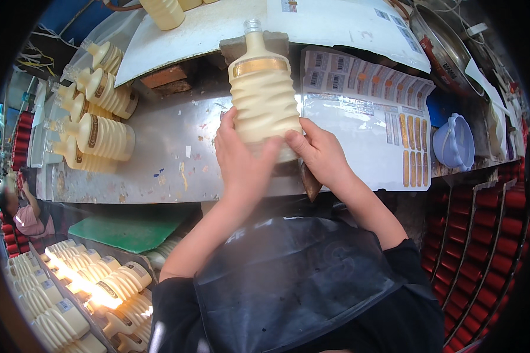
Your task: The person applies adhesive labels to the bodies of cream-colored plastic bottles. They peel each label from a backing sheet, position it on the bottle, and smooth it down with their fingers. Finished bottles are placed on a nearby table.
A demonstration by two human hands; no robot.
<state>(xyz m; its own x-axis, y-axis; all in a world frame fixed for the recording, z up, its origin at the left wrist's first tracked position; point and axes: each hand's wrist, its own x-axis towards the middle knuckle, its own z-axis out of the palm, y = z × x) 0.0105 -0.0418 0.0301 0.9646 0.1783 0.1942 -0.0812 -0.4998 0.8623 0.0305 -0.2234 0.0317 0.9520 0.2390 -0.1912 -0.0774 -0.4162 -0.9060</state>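
A cream-coloured glass bottle (264,97) with wavy ribs lies in front of me, its clear threaded neck pointing away. A gold band runs around its shoulder. Its neck end lies over a worn block (277,44). My left hand (241,153) holds the lower left side, fingers along the edge and the thumb, slightly blurred, across the base end. On the lower right side, my right hand (321,150) grips the bottle with the thumb on top. Beside the right hand lies a sheet of gold label strips (414,147), partly peeled. A dark pointed piece (310,182) shows under that hand.
Several similar labelled bottles (103,138) lie stacked at the left of the metal table (159,182). More bottles fill crates (94,276) at lower left, near a green board (129,229). A blue bucket (453,144) stands right; red items fill racks (477,253). A person (29,215) is far left.
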